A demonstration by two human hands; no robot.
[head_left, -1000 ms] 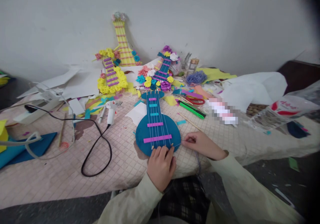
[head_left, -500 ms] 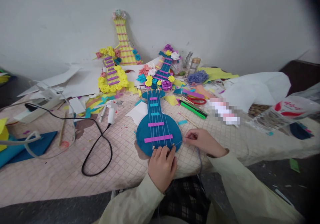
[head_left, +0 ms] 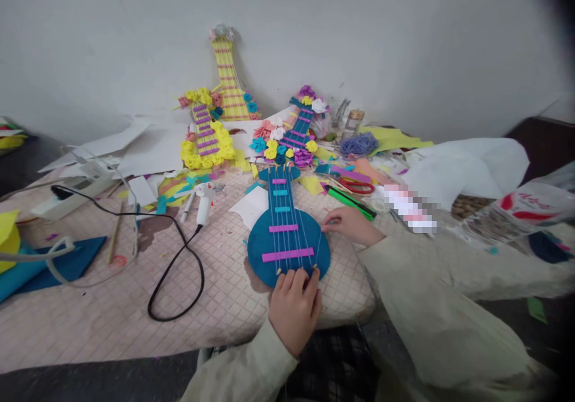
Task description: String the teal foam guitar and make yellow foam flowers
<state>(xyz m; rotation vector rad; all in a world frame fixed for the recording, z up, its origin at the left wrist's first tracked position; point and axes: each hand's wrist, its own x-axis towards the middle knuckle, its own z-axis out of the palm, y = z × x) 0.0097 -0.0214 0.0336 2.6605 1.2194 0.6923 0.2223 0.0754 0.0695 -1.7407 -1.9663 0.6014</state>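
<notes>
right fingers moved forward, pinching thread beside blue guitar; left fingers on near edge, grip unclear

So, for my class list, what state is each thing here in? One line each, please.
Blue guitar: lying down, partly strung, no flowers.
Left hand: on the guitar's near edge.
Right hand: pinching thread.
Thread: drawn up from a near peg.
Glue gun: set down, cord attached.
Green cutter: lying down.
Yarn: bundled.
Yellow guitar: upright, strung.
</notes>
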